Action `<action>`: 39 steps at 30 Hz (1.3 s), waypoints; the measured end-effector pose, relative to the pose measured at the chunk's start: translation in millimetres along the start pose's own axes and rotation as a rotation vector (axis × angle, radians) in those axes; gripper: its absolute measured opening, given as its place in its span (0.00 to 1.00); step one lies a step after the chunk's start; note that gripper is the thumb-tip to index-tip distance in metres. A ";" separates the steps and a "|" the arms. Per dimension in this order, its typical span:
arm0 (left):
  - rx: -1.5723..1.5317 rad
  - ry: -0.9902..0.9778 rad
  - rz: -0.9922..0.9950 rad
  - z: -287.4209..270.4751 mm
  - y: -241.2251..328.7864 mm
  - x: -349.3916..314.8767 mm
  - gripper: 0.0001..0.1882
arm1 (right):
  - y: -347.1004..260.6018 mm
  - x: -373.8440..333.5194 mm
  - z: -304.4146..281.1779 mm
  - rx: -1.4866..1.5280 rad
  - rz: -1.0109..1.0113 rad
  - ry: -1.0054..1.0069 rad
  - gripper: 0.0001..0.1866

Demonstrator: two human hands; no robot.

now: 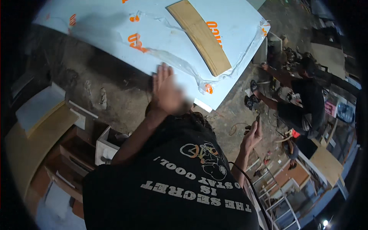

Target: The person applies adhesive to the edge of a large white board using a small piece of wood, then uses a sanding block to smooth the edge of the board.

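My left hand [165, 90] is raised at the near edge of a large white panel [107, 34], its fingers stretched out. A blurred patch beside it hides part of the palm, and I cannot tell whether it touches the panel. Clear, wrinkled plastic film with orange print lies over the panel. On top rests a curved light-brown wooden strip [199, 36], beyond my left hand. Off to the right, my right hand [252, 136] is closed round something small and dark that I cannot make out. A black cable [251, 182] runs beside my right forearm.
At the right a person in black [306, 99] sits low beside scattered items; another person [292, 151] is farther down. A white metal frame [276, 191] stands lower right. Wooden drawers [76, 153] and curved boards [34, 142] are at the left.
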State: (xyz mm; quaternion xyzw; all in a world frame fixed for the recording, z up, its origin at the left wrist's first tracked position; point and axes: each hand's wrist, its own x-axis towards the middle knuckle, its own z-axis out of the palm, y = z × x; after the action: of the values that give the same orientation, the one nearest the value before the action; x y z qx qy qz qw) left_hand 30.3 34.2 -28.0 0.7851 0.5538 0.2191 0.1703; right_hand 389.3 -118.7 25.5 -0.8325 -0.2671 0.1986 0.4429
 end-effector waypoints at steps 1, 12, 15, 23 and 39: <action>-0.011 0.014 0.056 9.2 20.3 -6.3 0.45 | 10.2 3.3 -3.3 0.027 -0.042 -0.068 0.21; -0.282 0.068 0.412 63.2 96.3 -55.0 0.26 | 53.3 91.2 -43.7 0.021 -0.465 -0.318 0.20; -0.193 0.424 -0.192 28.5 67.2 -30.5 0.28 | 94.4 98.7 -48.7 0.072 -0.375 -0.383 0.20; 0.162 0.341 -0.205 63.3 80.9 -42.3 0.39 | 155.1 88.7 -13.5 0.216 -0.288 -0.448 0.21; 0.168 -0.089 0.233 53.6 143.7 -82.5 0.31 | 255.0 72.5 -20.0 -0.127 -0.171 -0.370 0.20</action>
State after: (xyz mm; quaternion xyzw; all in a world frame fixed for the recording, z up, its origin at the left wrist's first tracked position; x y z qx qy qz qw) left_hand 149.0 -92.2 -12.8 0.8645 0.4672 0.1552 0.1020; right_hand 525.6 -204.9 -185.8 -0.7823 -0.4257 0.2926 0.3482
